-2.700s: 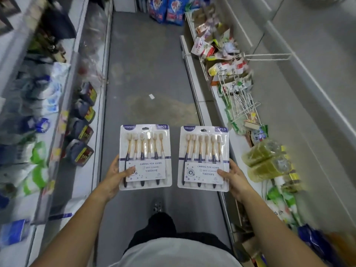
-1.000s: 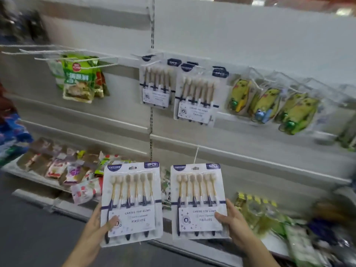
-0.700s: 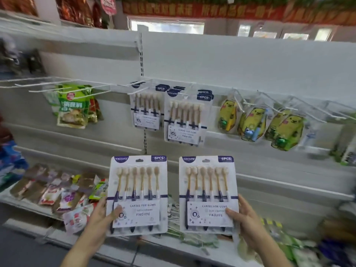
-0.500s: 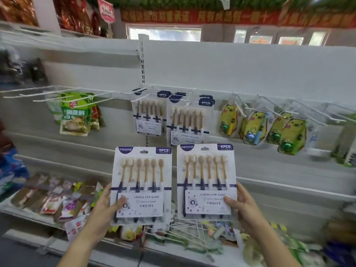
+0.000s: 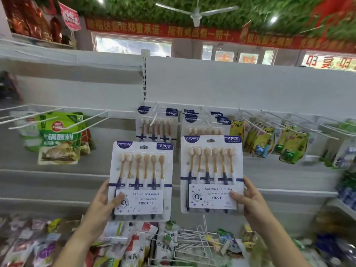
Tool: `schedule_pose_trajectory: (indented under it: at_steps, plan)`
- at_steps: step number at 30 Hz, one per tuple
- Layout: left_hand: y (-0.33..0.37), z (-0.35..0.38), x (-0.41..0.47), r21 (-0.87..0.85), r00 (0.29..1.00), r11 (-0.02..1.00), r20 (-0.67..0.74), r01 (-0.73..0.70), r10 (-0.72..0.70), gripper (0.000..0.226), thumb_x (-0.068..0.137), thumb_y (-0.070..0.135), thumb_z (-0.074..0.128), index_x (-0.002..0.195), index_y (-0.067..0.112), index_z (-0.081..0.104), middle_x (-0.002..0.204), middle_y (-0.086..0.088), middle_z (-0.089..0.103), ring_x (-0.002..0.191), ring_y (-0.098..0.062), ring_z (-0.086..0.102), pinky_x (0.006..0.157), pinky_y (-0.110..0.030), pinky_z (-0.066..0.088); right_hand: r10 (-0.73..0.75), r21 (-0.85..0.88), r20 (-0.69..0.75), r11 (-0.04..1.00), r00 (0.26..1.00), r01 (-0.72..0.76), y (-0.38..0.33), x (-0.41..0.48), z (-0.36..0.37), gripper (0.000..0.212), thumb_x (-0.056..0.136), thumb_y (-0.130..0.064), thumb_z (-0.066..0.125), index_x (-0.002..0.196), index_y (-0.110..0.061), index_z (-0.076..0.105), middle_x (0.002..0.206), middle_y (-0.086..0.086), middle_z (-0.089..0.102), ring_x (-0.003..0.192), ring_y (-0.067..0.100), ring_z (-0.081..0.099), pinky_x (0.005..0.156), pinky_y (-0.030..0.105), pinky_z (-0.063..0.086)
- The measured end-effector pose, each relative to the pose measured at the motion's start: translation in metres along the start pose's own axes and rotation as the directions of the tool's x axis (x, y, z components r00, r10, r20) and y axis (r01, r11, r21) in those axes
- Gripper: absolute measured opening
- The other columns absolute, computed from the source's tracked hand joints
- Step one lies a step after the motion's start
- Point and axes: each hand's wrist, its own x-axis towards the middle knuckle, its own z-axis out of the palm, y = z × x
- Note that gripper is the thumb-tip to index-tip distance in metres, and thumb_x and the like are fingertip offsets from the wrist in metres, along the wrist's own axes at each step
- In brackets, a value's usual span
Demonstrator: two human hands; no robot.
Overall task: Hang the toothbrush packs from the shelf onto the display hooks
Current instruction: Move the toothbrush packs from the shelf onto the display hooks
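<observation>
**Q:** What do the hands hold?
**A:** The left hand [image 5: 102,205] grips the left pack [image 5: 141,180] at its lower left edge, thumb on the front card. The right hand [image 5: 252,203] grips the right pack [image 5: 212,172] the same way at its lower right edge. Both packs are upright and side by side, near the viewer, just below the hung packs [image 5: 157,124].

**Q:** Which step is this?
**A:** Probably the approach, since neither held pack is on a hook yet. Next, each top slot [image 5: 143,147] must be raised level with a hook [image 5: 154,117] tip and slid on toward the far wall. The hooks already carry stock, so free length looks limited.

**Q:** What text is legible?
**A:** Each pack reads "YIKOJIFE", "6PCS", "CARING FOR GUMS" and "DEEP CLEANING". The far red banner [image 5: 192,32] bears Chinese characters.
</observation>
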Motion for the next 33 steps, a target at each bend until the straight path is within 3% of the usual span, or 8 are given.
schedule_pose_trajectory:
  at_steps: [5, 10, 12, 15, 19, 24, 28, 33]
  plan:
    - [0.015, -0.005, 0.027, 0.055, 0.997, 0.998, 0.076, -0.024, 0.02, 0.045, 0.096, 0.004, 0.064, 0.122, 0.039, 0.054, 0.109, 0.024, 0.074, 0.103, -0.001, 0.07, 0.071, -0.016, 0.058, -0.022, -0.007, -0.044, 1.0, 0.999, 0.021, -0.012, -0.004, 0.022, 0.118, 0.032, -0.042, 0.103, 0.137, -0.027, 0.053, 0.12, 0.013, 0.073, 0.109, 0.032, 0.071, 0.08, 0.04, 0.063]
    - [0.021, -0.003, 0.045, 0.041, 0.997, 0.999, 0.07, -0.03, 0.027, 0.047, 0.088, 0.003, 0.069, 0.12, 0.034, 0.055, 0.111, 0.01, 0.076, 0.09, 0.001, 0.073, 0.065, -0.014, 0.057, -0.049, 0.029, -0.056, 0.998, 0.997, 0.051, -0.022, 0.006, 0.024, 0.085, 0.067, -0.011, 0.084, 0.144, -0.021, 0.048, 0.121, 0.015, 0.072, 0.113, 0.034, 0.068, 0.091, 0.044, 0.059]
    - [0.024, -0.006, 0.052, 0.038, 0.994, 0.999, 0.108, -0.039, 0.035, 0.074, 0.073, 0.03, 0.09, 0.137, 0.029, 0.053, 0.124, -0.004, 0.073, 0.104, -0.014, 0.073, 0.073, -0.022, 0.061, -0.056, 0.021, -0.075, 0.998, 0.996, 0.057, -0.024, 0.009, 0.027, 0.081, 0.069, -0.009, 0.078, 0.144, -0.02, 0.048, 0.121, 0.014, 0.072, 0.114, 0.034, 0.068, 0.092, 0.043, 0.058]
    - [0.029, -0.004, 0.056, 0.054, 0.987, 0.997, 0.152, -0.05, 0.041, 0.112, 0.046, 0.058, 0.096, 0.143, 0.025, 0.05, 0.127, -0.002, 0.071, 0.114, -0.02, 0.07, 0.08, -0.027, 0.061, -0.046, 0.011, -0.065, 0.999, 0.997, 0.047, -0.026, 0.014, 0.029, 0.093, 0.059, -0.019, 0.089, 0.142, -0.022, 0.049, 0.122, 0.014, 0.072, 0.113, 0.034, 0.069, 0.092, 0.044, 0.059]
    - [0.028, 0.003, 0.063, 0.04, 0.99, 0.997, 0.131, -0.059, 0.053, 0.099, 0.056, 0.046, 0.092, 0.143, 0.027, 0.049, 0.127, 0.005, 0.071, 0.112, -0.013, 0.07, 0.079, -0.022, 0.06, -0.064, -0.023, -0.056, 0.998, 0.996, 0.063, -0.025, 0.018, 0.027, 0.071, 0.074, -0.01, 0.076, 0.138, -0.026, 0.052, 0.121, 0.011, 0.073, 0.11, 0.03, 0.071, 0.097, 0.052, 0.055]
    - [0.024, 0.009, 0.07, 0.035, 0.994, 0.999, 0.11, -0.021, 0.017, 0.065, 0.087, 0.012, 0.073, 0.145, 0.027, 0.047, 0.125, 0.008, 0.072, 0.114, -0.014, 0.069, 0.08, -0.021, 0.06, -0.068, 0.014, -0.082, 0.998, 0.994, 0.069, -0.025, 0.019, 0.022, 0.081, 0.062, -0.017, 0.085, 0.136, -0.027, 0.055, 0.117, 0.011, 0.074, 0.104, 0.028, 0.073, 0.08, 0.037, 0.063]
    - [0.029, 0.012, 0.075, 0.008, 0.991, 1.0, 0.132, -0.01, 0.009, 0.09, 0.068, 0.037, 0.093, 0.145, 0.025, 0.047, 0.131, -0.001, 0.069, 0.118, -0.021, 0.068, 0.085, -0.029, 0.061, -0.076, 0.01, -0.086, 0.997, 0.993, 0.077, -0.023, 0.026, 0.016, 0.077, 0.067, -0.015, 0.083, 0.137, -0.026, 0.054, 0.118, 0.012, 0.074, 0.105, 0.029, 0.072, 0.083, 0.039, 0.062]
    - [0.027, 0.015, 0.082, -0.006, 0.995, 1.0, 0.104, 0.011, -0.011, 0.088, 0.068, 0.033, 0.093, 0.143, 0.024, 0.048, 0.129, -0.006, 0.07, 0.119, -0.025, 0.068, 0.086, -0.032, 0.06, -0.071, -0.003, -0.079, 0.997, 0.994, 0.071, -0.022, 0.038, 0.015, 0.08, 0.064, -0.015, 0.08, 0.138, -0.026, 0.054, 0.117, 0.012, 0.074, 0.106, 0.032, 0.072, 0.087, 0.046, 0.059]
